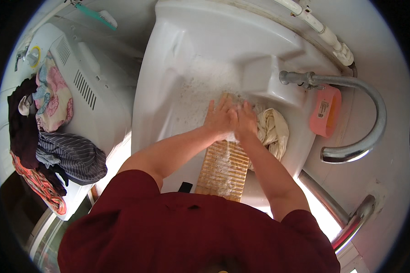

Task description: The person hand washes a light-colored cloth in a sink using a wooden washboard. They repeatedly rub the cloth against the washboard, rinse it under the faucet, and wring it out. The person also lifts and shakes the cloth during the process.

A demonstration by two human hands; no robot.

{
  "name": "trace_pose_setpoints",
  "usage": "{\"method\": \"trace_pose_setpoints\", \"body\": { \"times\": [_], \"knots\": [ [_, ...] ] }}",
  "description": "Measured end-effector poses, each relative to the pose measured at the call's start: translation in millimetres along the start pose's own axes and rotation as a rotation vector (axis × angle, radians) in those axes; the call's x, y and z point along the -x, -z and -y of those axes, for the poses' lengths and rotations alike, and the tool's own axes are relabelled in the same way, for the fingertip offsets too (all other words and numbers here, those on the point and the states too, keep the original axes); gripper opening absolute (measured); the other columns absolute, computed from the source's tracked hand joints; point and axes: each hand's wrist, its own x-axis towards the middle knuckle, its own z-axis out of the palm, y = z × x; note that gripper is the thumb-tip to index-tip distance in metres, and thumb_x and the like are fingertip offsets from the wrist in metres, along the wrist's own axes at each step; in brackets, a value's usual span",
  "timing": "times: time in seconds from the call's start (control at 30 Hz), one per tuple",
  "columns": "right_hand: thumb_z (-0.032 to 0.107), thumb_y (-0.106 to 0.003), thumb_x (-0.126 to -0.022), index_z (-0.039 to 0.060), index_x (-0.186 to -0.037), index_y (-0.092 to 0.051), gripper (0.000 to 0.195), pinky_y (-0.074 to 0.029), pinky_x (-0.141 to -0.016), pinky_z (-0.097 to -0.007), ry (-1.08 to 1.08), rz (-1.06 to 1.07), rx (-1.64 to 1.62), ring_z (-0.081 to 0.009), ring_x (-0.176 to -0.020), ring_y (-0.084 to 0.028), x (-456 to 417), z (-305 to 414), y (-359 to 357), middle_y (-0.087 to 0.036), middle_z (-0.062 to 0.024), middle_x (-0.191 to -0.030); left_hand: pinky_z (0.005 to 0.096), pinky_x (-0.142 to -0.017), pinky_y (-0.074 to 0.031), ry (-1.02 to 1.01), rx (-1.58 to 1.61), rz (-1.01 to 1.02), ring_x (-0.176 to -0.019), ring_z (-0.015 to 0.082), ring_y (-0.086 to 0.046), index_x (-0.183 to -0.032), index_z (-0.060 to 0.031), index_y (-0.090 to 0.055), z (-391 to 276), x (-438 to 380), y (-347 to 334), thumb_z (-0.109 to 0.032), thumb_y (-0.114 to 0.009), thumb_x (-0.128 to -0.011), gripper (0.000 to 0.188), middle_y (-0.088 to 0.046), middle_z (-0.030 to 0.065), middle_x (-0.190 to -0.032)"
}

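A ridged wooden washboard [222,167] leans in a white ceramic sink [147,85], with suds along its ridges. My left hand [220,119] and my right hand [246,119] meet over the upper part of the board, the fingers pointing away from me. White foam or a small white cloth shows between and below them; which one, I cannot tell. Whether the hands grip anything is hidden. A wet cream-coloured cloth [275,131] lies bunched against the board's right side, next to my right wrist. Soapy water with bubbles lies beyond the board.
A curved metal faucet [379,102] arches at the right, beside a pink plastic soap holder [316,116]. Left of the sink, a white washing machine [106,116] carries a striped dark garment [75,155] and a floral cloth [56,99]. A green brush [95,15] hangs at the upper left.
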Motion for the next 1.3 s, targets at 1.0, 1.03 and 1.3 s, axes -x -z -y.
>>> {"method": "trace_pose_setpoints", "body": {
  "times": [1.0, 1.03, 1.3],
  "knots": [
    [0.049, -0.032, -0.094, 0.0010, -0.139, -0.033, 0.066, -0.015, -0.114, -0.0417, -0.008, 0.095, -0.060, -0.0333, -0.138, -0.019, -14.4, -8.1, 6.1, -0.027, -0.0197, -0.146, 0.0499, -0.110, -0.021, 0.176, 0.160, 0.160, -0.136, 0.0337, -0.024, -0.133, -0.0022, -0.041, -1.1, -10.8, -1.0, -0.027, -0.049, -0.088, 0.051, -0.034, 0.0204, -0.142],
    [0.050, -0.031, -0.094, 0.0008, -0.139, -0.034, 0.066, -0.015, -0.114, -0.0418, 0.015, 0.084, -0.004, -0.0342, -0.138, -0.019, -16.8, -2.4, 12.6, -0.026, -0.0204, -0.147, 0.0509, -0.109, -0.022, 0.210, 0.157, 0.150, -0.136, 0.0338, -0.025, -0.132, -0.0028, -0.043, 2.1, -11.1, -4.7, -0.027, -0.050, -0.088, 0.051, -0.035, 0.0208, -0.141],
    [0.054, -0.046, -0.086, -0.0006, -0.135, -0.036, 0.074, -0.027, -0.105, -0.0449, 0.195, 0.074, 0.052, -0.0314, -0.126, -0.041, 89.7, 4.3, 14.6, -0.040, -0.0222, -0.137, 0.0468, -0.106, -0.029, -0.080, 0.260, 0.037, -0.123, 0.0340, -0.042, -0.130, 0.0036, -0.040, -27.0, 78.8, 16.3, -0.020, -0.055, -0.083, 0.055, -0.046, 0.0211, -0.130]
  ]
}}
